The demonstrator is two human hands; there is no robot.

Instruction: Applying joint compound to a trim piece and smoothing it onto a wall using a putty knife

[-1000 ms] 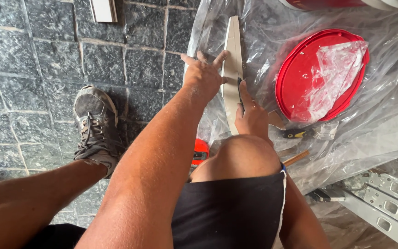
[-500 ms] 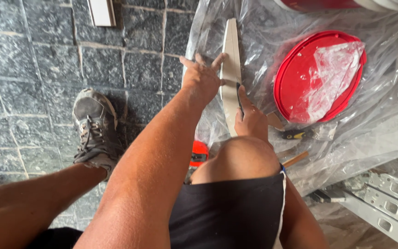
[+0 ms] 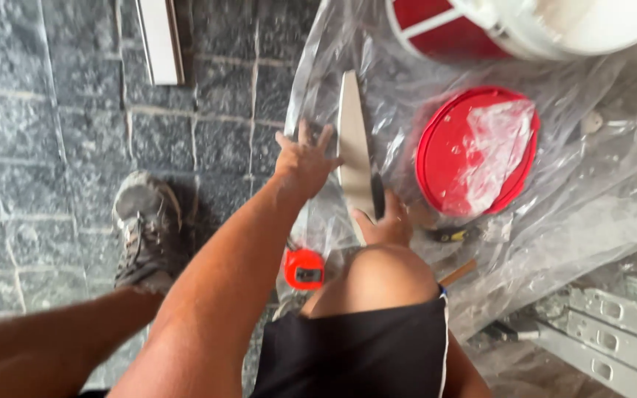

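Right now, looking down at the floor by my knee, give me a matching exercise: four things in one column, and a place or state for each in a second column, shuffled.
Things:
1. red lid
2. tape measure
3. pale tapered strip
4. shoe

Places or states:
A. on the bare stone tiles, left of the forearm
B. lying on the plastic sheet, with crumpled clear film on top
C. red-orange, on the floor just left of the bent knee
D. lying lengthwise between the left hand and the right hand

Pairs: 1-B, 2-C, 3-D, 4-A
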